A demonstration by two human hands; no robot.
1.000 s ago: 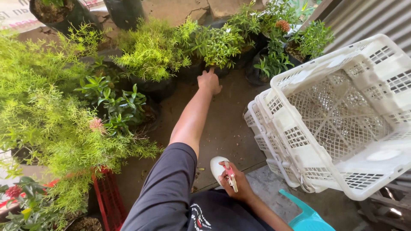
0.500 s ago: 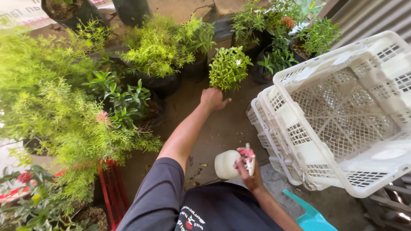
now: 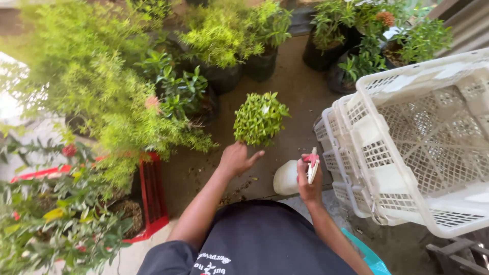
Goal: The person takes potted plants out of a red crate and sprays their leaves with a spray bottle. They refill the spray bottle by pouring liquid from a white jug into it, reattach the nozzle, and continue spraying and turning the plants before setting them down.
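The left hand [image 3: 237, 159] reaches down to one small bushy plant [image 3: 261, 118] with bright yellow-green leaves, which sits on the bare concrete floor [image 3: 298, 91] in the middle of the view. The fingers are loosely curled and partly spread at the base of the plant, touching or just under its lower leaves; whether they grip its pot cannot be told, as the foliage hides it.

The right hand [image 3: 309, 183] is closed around the red and white trigger head of one white spray bottle [image 3: 287, 177], held just right of the left hand and below the plant.

To the right stand white plastic crates [image 3: 407, 147], nested on their sides; at least three rims show. Along the top of the view are several potted plants [image 3: 224, 46] in dark pots, about six, their leaves overlapping so the count is unsure. On the left a mass of feathery green shrubs [image 3: 86, 97] spreads over one red crate [image 3: 150, 196]. A teal object [image 3: 369, 257] shows at the bottom right, beside the person's dark shirt [image 3: 265, 239].
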